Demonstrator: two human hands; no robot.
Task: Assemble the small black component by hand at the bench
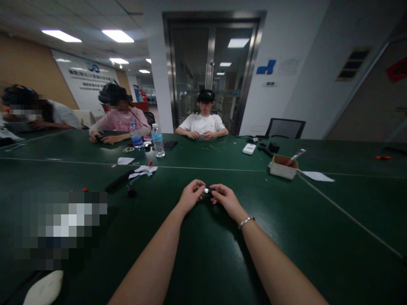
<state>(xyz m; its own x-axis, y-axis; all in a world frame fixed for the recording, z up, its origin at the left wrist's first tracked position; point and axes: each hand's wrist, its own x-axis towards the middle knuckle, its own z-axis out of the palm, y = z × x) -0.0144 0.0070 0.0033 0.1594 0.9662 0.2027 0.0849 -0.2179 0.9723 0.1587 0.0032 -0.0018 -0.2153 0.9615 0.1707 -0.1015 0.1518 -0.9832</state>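
Observation:
Over the middle of the dark green table (210, 262), a small object (206, 191) with a shiny silver part and a dark part spans the gap between my fingertips. My left hand (192, 196) pinches its silver end from the left. From the right, my right hand (226, 199) grips the dark end, with a silver bracelet (246, 222) on that wrist. The object is too small to identify, and my fingers partly cover it.
Two water bottles (158, 141) stand at the back left, near a phone (170, 145). Papers (143, 170) and a dark rod (119, 181) lie left. A small box (283, 167) holds a tool at right. Three people sit across the table; a white object (44, 289) lies front left.

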